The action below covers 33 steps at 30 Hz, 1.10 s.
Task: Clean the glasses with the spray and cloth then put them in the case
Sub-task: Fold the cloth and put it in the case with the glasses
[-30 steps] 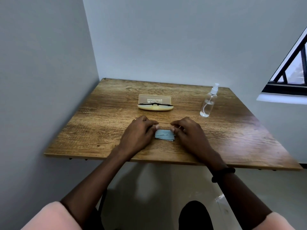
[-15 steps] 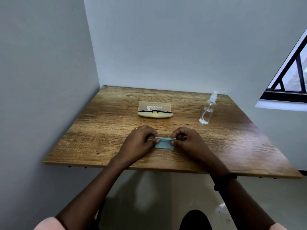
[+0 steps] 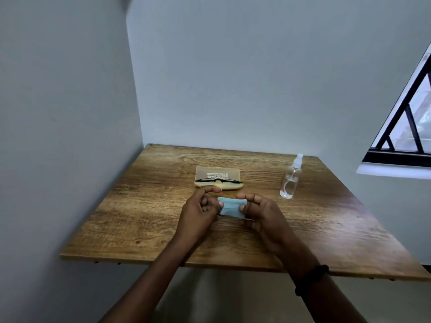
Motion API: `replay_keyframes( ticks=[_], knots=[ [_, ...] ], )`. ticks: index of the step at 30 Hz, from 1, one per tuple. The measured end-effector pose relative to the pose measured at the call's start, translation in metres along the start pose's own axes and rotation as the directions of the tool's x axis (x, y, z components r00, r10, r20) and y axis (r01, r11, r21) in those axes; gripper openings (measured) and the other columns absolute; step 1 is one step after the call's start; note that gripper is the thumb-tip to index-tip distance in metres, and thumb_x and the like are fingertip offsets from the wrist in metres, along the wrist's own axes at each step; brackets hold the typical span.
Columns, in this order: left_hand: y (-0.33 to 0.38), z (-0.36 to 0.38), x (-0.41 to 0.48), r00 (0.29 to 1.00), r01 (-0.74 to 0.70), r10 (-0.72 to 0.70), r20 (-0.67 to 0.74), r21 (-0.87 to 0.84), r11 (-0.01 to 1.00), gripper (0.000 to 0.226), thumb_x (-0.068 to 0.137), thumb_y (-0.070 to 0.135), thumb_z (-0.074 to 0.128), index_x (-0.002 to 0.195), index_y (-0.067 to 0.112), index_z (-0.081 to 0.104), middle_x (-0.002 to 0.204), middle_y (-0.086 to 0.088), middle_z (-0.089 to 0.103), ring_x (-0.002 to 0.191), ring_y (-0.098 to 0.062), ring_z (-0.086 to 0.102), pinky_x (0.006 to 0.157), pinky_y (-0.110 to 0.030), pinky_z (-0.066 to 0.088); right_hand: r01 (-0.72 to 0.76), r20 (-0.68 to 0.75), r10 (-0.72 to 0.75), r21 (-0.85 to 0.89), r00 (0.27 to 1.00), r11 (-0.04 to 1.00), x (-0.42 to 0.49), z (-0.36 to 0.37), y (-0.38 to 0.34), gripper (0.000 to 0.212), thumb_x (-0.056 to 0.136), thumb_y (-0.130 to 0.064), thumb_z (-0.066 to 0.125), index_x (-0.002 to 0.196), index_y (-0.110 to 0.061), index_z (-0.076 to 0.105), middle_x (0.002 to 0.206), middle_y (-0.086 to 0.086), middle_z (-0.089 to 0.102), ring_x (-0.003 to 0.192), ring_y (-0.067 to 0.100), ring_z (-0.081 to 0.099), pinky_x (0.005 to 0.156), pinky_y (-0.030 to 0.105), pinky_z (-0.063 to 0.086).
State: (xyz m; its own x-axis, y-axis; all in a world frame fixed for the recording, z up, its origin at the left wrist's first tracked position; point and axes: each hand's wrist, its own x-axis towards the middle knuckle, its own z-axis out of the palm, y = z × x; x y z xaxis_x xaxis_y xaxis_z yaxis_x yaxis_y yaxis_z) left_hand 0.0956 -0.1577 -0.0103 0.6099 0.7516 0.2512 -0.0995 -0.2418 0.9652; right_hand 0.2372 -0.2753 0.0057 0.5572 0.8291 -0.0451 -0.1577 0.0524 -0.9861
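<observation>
Here, cloth (blue) between both hands' fingers

plain-walled room, wooden table, barred window

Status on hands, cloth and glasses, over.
Left hand and right hand both pinch the blue cloth. Glasses lie on the open case, untouched. Spray bottle upright at right, apart from hands.

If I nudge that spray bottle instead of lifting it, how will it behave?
The spray bottle stands upright, tall and narrow, so a push near its top would likely tip it. Small and clear, it is probably light. Its round body might roll once down.
</observation>
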Motion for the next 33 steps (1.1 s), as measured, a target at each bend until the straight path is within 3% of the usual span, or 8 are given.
replay_keyframes(
  ticks=[4, 7, 12, 18, 20, 24, 27, 33],
  knots=[
    [0.006, 0.002, 0.001, 0.996, 0.09, -0.088, 0.021, -0.114, 0.989, 0.023, 0.093, 0.004, 0.07, 0.11, 0.02, 0.071, 0.072, -0.007, 0.063, 0.078, -0.022, 0.062, 0.081, -0.05, 0.059, -0.067, -0.009, 0.067, 0.061, 0.998, 0.996, 0.001, 0.003, 0.002, 0.024, 0.094, -0.021, 0.066, 0.108, -0.002, 0.072, 0.096, 0.011, 0.074, 0.086, 0.02, 0.07, 0.072, 0.031, 0.056],
    [0.01, 0.001, 0.001, 0.994, 0.107, -0.102, 0.042, -0.154, 0.982, 0.024, 0.093, 0.003, 0.07, 0.111, 0.019, 0.072, 0.077, -0.013, 0.061, 0.081, -0.024, 0.061, 0.077, -0.041, 0.056, -0.04, -0.096, 0.043, 0.033, 0.994, 0.999, 0.001, 0.001, 0.005, 0.018, 0.093, -0.013, 0.068, 0.105, -0.001, 0.073, 0.104, 0.019, 0.075, 0.09, 0.024, 0.072, 0.073, 0.032, 0.058],
    [0.01, -0.001, 0.003, 0.99, 0.138, -0.13, 0.05, -0.192, 0.972, 0.023, 0.092, 0.001, 0.071, 0.108, 0.016, 0.072, 0.073, -0.012, 0.059, 0.08, -0.027, 0.061, 0.076, -0.041, 0.055, -0.005, -0.11, 0.011, 0.06, 0.994, 0.998, 0.003, -0.002, 0.003, 0.022, 0.088, -0.001, 0.071, 0.109, -0.002, 0.071, 0.103, 0.021, 0.076, 0.089, 0.028, 0.074, 0.077, 0.037, 0.059],
    [0.011, 0.001, 0.009, 0.985, 0.17, -0.166, 0.034, -0.244, 0.955, 0.016, 0.093, -0.004, 0.067, 0.102, 0.009, 0.07, 0.058, 0.003, 0.058, 0.072, -0.02, 0.06, 0.067, -0.034, 0.055, 0.055, -0.111, -0.053, 0.019, 0.992, 0.998, 0.007, -0.002, 0.003, 0.023, 0.086, 0.001, 0.071, 0.108, -0.002, 0.071, 0.1, 0.022, 0.076, 0.086, 0.026, 0.074, 0.069, 0.03, 0.06],
    [0.012, 0.001, 0.01, 0.982, 0.188, -0.184, 0.037, -0.242, 0.952, 0.015, 0.094, -0.004, 0.065, 0.097, 0.008, 0.073, 0.064, 0.0, 0.067, 0.07, -0.017, 0.067, 0.063, -0.029, 0.056, 0.075, -0.13, -0.074, 0.004, 0.989, 0.997, 0.008, -0.002, 0.003, 0.022, 0.087, -0.002, 0.071, 0.109, -0.002, 0.07, 0.098, 0.02, 0.077, 0.084, 0.025, 0.073, 0.066, 0.029, 0.06],
    [0.013, 0.002, 0.013, 0.972, 0.236, -0.233, 0.04, -0.196, 0.952, 0.023, 0.096, -0.001, 0.063, 0.087, 0.011, 0.08, 0.094, -0.001, 0.08, 0.085, -0.009, 0.074, 0.067, -0.028, 0.058, 0.097, -0.15, -0.098, -0.01, 0.984, 0.995, 0.012, -0.001, 0.002, 0.019, 0.091, -0.007, 0.068, 0.11, -0.003, 0.069, 0.092, 0.013, 0.078, 0.081, 0.021, 0.074, 0.067, 0.03, 0.06],
    [0.013, 0.002, 0.014, 0.968, 0.251, -0.25, 0.028, -0.186, 0.95, 0.019, 0.095, 0.003, 0.066, 0.092, 0.013, 0.082, 0.097, -0.002, 0.079, 0.087, -0.01, 0.074, 0.071, -0.029, 0.059, 0.081, -0.121, -0.074, 0.048, 0.99, 0.996, 0.012, 0.001, 0.0, 0.022, 0.09, -0.008, 0.068, 0.111, -0.002, 0.068, 0.09, 0.008, 0.078, 0.082, 0.017, 0.075, 0.07, 0.03, 0.061],
    [0.011, 0.002, 0.012, 0.974, 0.227, -0.222, 0.044, -0.207, 0.952, 0.013, 0.091, 0.015, 0.076, 0.103, 0.01, 0.079, 0.099, -0.007, 0.08, 0.097, -0.022, 0.075, 0.077, -0.033, 0.06, 0.052, -0.126, -0.045, 0.048, 0.991, 0.998, 0.012, 0.002, 0.002, 0.026, 0.087, 0.002, 0.069, 0.111, -0.006, 0.069, 0.101, 0.016, 0.077, 0.094, 0.028, 0.074, 0.08, 0.037, 0.06]
  ],
)
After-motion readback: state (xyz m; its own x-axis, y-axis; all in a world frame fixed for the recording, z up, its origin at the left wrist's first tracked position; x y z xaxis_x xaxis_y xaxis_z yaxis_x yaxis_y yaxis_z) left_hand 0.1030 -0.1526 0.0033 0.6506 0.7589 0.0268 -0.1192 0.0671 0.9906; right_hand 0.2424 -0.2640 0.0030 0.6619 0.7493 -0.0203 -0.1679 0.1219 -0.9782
